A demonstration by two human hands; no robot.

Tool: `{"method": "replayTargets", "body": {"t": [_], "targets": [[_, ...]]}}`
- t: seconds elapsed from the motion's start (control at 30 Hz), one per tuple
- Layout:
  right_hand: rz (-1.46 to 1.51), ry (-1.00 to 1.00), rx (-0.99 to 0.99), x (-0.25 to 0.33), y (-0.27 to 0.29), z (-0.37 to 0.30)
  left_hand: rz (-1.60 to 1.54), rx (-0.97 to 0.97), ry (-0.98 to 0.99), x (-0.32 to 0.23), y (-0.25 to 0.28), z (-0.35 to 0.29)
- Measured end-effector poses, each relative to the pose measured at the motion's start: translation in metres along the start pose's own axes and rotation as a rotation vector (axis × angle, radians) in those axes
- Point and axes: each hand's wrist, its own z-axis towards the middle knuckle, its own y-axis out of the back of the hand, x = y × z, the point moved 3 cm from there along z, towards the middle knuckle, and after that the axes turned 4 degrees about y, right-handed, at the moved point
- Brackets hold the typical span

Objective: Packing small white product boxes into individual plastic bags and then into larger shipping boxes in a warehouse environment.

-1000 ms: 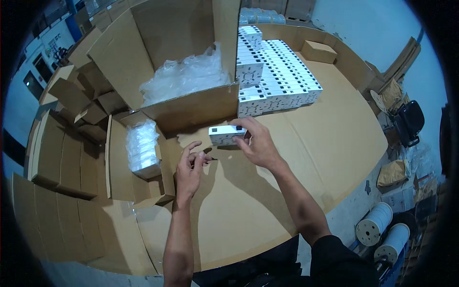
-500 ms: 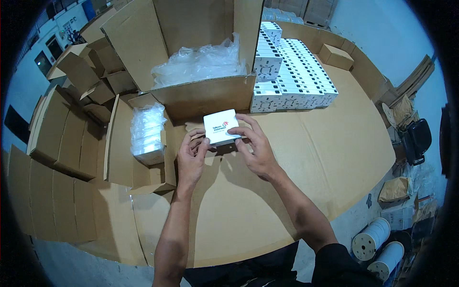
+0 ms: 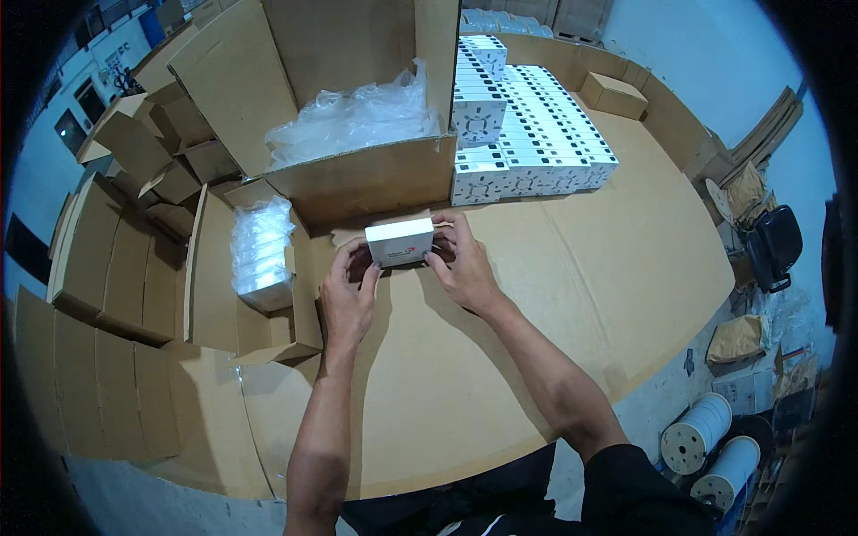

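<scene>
A small white box with a printed mark is held between my two hands just above the cardboard-covered table. My left hand grips its left end, thumb at the lower front corner. At the right end, my right hand pinches it with thumb and fingers. The box is tilted so that its plain narrow side faces up. Left of my left hand stands an open carton, with several bubble-wrapped white boxes stacked in it.
Behind my hands, a large open carton holds clear plastic wrap. Rows of white boxes are stacked at the back right, near a small brown carton. Closed cartons line the left. White cable spools lie at lower right.
Both hands have turned the white box, so its printed face now points toward me rather than up. The view has shifted slightly.
</scene>
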Motion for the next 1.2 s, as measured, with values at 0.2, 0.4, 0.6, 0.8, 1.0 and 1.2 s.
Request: {"method": "replayTargets", "body": {"t": [0.2, 0.4, 0.6, 0.8, 1.0, 1.2], "targets": [[-0.074, -0.031, 0.041, 0.0, 0.003, -0.001, 0.156, -0.034, 0.007, -0.004, 0.0, -0.003], [-0.074, -0.009, 0.072, 0.003, 0.001, -0.002, 0.14, 0.03, -0.07, -0.007, 0.006, -0.004], [-0.099, 0.042, 0.08, 0.001, 0.005, -0.004, 0.215, 0.068, -0.097, -0.009, 0.007, -0.007], [-0.103, 0.004, 0.104, 0.008, 0.003, -0.001, 0.163, 0.127, -0.058, -0.009, 0.008, -0.007], [-0.033, 0.007, 0.093, 0.002, 0.007, -0.001, 0.022, -0.04, -0.155, -0.03, 0.013, -0.016], [0.048, 0.012, 0.082, -0.006, 0.008, -0.003, 0.081, -0.287, -0.253, -0.083, 0.015, 0.014]]}}
